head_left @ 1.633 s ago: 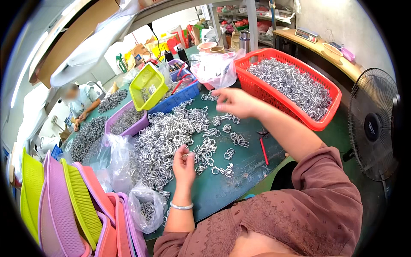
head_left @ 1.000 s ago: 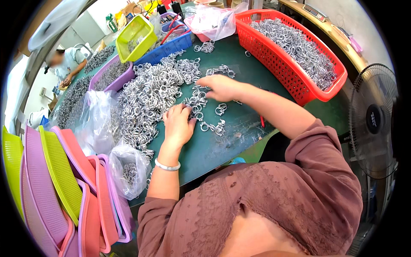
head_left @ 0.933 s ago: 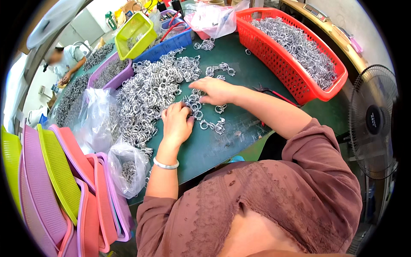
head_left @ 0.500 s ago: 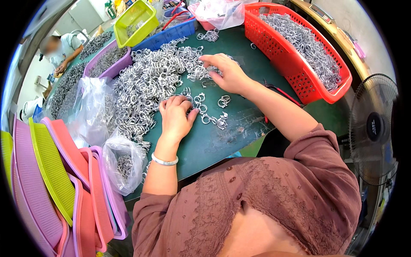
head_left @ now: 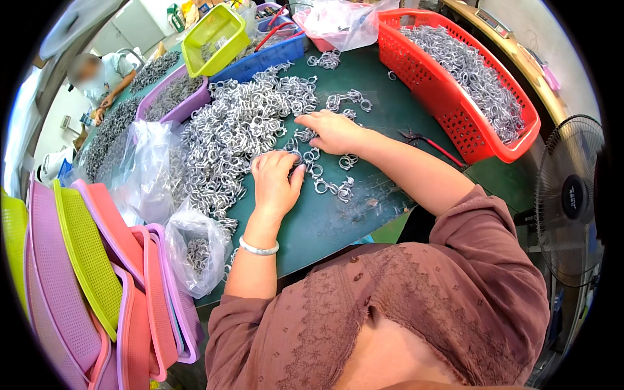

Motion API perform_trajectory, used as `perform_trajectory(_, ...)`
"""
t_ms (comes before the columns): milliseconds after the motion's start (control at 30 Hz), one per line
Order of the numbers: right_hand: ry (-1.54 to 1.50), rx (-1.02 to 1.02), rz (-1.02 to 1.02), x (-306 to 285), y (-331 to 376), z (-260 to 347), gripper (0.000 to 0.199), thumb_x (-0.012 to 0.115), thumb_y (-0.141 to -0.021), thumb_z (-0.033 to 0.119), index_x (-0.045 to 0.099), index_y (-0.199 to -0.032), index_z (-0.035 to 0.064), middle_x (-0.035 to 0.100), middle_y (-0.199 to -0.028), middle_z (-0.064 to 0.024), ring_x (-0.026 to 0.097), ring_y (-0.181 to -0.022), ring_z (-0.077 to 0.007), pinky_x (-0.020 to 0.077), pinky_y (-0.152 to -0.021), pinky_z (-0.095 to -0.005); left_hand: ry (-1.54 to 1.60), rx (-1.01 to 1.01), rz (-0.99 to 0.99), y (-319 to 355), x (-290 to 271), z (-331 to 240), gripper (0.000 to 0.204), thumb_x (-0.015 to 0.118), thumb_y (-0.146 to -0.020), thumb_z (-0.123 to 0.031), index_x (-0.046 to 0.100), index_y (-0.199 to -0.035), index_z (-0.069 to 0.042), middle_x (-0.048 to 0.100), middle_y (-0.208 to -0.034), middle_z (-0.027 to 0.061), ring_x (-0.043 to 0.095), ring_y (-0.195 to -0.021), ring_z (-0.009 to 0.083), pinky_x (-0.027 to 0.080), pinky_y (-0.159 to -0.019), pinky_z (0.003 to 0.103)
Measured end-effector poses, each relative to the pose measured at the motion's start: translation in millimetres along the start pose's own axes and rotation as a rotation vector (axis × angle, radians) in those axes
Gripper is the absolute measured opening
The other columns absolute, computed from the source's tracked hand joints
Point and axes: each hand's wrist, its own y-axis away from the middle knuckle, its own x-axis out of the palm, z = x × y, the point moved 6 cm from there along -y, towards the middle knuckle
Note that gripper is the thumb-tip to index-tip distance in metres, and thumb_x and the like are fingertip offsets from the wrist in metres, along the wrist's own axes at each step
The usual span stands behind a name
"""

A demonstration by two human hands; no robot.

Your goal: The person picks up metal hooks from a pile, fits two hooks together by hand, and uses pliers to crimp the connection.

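The green surface (head_left: 305,237) carries a wide pile (head_left: 231,133) of metal rings, heaped left of its middle, just beyond the left hand (head_left: 273,185). That hand curls at the pile's near edge, thumb apart from the bent fingers; from here I can't tell whether a ring is pinched there. The right hand (head_left: 339,133) stretches over loose rings, its thumb and fingers apart. I'd keep the left hand as a low stop and draw rings off with light fingertips, since they look apt to snag. Small clusters lie nearest the person, one cluster (head_left: 335,188) well clear of the pile. Each ring looks silver-grey, round and shiny, some overlapping like links.
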Motion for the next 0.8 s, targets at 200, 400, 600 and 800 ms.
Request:
perform_trajectory(200,-0.206,-0.079,-0.221,-19,-8,-5,0.05,0.049,-0.064,-0.009,0.05,-0.112,0.0057,0.057,-0.093,-0.0128,0.056,-0.086,-0.0295,0.0446,-0.076,-0.0362,0.012,-0.018,-0.033,2,-5,4,0.017,0.064,-0.071,-0.016,0.061,-0.084,-0.006,0.059,-0.088,0.0077,0.053,-0.09,0.0251,0.034,-0.084,0.038)
perform_trajectory(400,-0.206,-0.196,-0.531,-62,6,17,0.042,0.046,-0.068,-0.011,0.053,-0.107,0.004,0.056,-0.084,-0.0103,0.056,-0.075,-0.0224,0.0452,-0.066,-0.031,0.023,-0.005,-0.049,1,-4,4,0.016,0.064,-0.07,-0.014,0.061,-0.084,-0.006,0.059,-0.088,0.0072,0.053,-0.088,0.0255,0.035,-0.083,0.038)
perform_trajectory(600,-0.268,-0.151,-0.66,-62,8,13,0.033,0.049,-0.071,-0.009,0.055,-0.102,0.0021,0.055,-0.081,-0.0118,0.056,-0.071,-0.0238,0.0451,-0.064,-0.0307,0.037,-0.02,-0.061,2,-5,7,0.017,0.064,-0.07,-0.014,0.061,-0.084,-0.006,0.058,-0.087,0.0068,0.051,-0.088,0.0248,0.033,-0.084,0.038)
perform_trajectory(800,-0.187,-0.096,-0.468,-46,2,3,0.038,0.052,-0.071,-0.006,0.052,-0.109,0.0023,0.055,-0.076,-0.006,0.053,-0.066,-0.0157,0.0444,-0.061,-0.026,0.05,-0.049,-0.086,0,-7,9,0.024,0.064,-0.071,-0.015,0.059,-0.092,-0.005,0.058,-0.088,0.0088,0.052,-0.088,0.0259,0.035,-0.083,0.038)
